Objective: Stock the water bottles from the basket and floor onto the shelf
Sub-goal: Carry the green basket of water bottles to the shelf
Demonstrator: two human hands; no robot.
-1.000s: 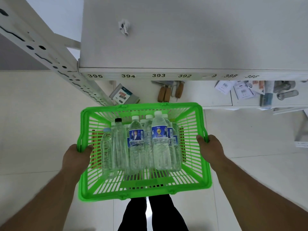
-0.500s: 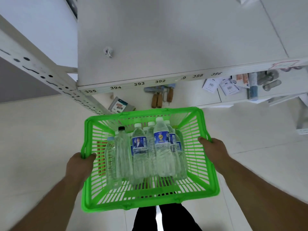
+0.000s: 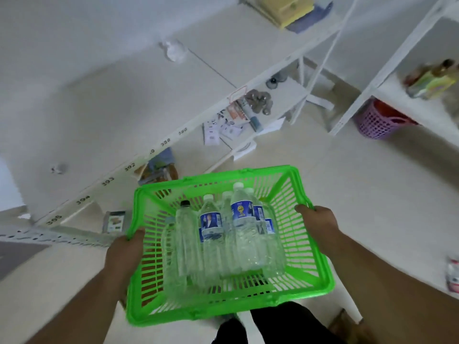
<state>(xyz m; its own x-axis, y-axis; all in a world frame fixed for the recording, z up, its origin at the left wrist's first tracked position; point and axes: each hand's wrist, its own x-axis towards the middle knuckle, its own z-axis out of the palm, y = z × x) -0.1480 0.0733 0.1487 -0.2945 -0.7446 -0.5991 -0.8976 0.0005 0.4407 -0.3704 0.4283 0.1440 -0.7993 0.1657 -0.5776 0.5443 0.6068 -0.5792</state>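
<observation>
White metal shelving unit [image 3: 119, 100] fills the upper left, its broad top board bare apart from a small crumpled white scrap [image 3: 173, 49]; front edge carries number stickers 395 down to 386. Lower board [image 3: 285, 95] of that unit holds packets, paper tags and round metal bits, too blurred to identify. Second white rack [image 3: 407, 70] at right, purple perforated plastic basket [image 3: 375, 120] under it.

Pale tiled floor [image 3: 347, 184] below everything.

Bright green slatted plastic shopping basket [image 3: 310, 284] is held off the floor, in front of the shelf, tilted slightly. Left hand [image 3: 124, 254] grips the left rim, fingers curled round it, thumb on top. Right hand [image 3: 318, 222] is clamped on the right rim the same way.

Inside the basket: a cluster of clear plastic water bottles [image 3: 244, 234], lying packed side by side, caps pointing away from the person. Most have white caps and blue labels; the leftmost clear unlabelled bottle with a black cap [image 3: 186, 232] touches its neighbour.

One more bottle-like item [image 3: 453, 276] sits at the far right edge, cut off by the frame.
</observation>
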